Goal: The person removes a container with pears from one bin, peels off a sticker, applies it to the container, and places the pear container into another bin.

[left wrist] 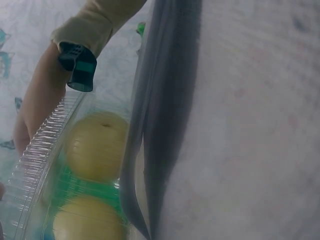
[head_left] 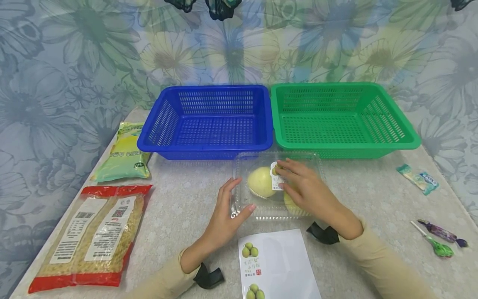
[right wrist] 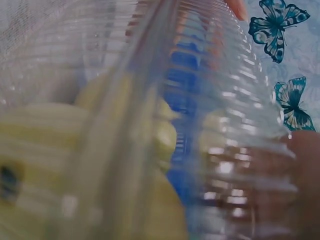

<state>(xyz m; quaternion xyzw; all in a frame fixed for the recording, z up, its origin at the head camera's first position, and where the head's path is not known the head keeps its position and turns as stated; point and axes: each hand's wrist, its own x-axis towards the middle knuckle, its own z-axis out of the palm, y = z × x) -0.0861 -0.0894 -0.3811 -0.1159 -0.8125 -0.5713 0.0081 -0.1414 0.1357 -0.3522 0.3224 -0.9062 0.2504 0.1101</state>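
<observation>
A clear plastic clamshell box (head_left: 274, 216) with round yellow pears (head_left: 260, 182) inside sits in front of the two baskets. On its lid lies a white label (head_left: 276, 183) printed with green fruit and writing. My right hand (head_left: 311, 192) rests over the lid, its fingertips on the label's right side. Spread fingers of my left hand (head_left: 225, 214) lie along the box's left edge, with the thumb over the front left corner. In the left wrist view two pears (left wrist: 97, 146) show through the box wall. Seen from the right wrist, a pear (right wrist: 42, 145) is close behind blurred plastic.
A blue basket (head_left: 205, 147) and a green basket (head_left: 347, 146) stand behind the box. A sticker sheet (head_left: 284, 265) lies in front. To the left are a green-yellow packet (head_left: 125, 160) and a red-edged bag (head_left: 93, 236); to the right, wrapped candies (head_left: 418, 178) and a lollipop (head_left: 440, 248).
</observation>
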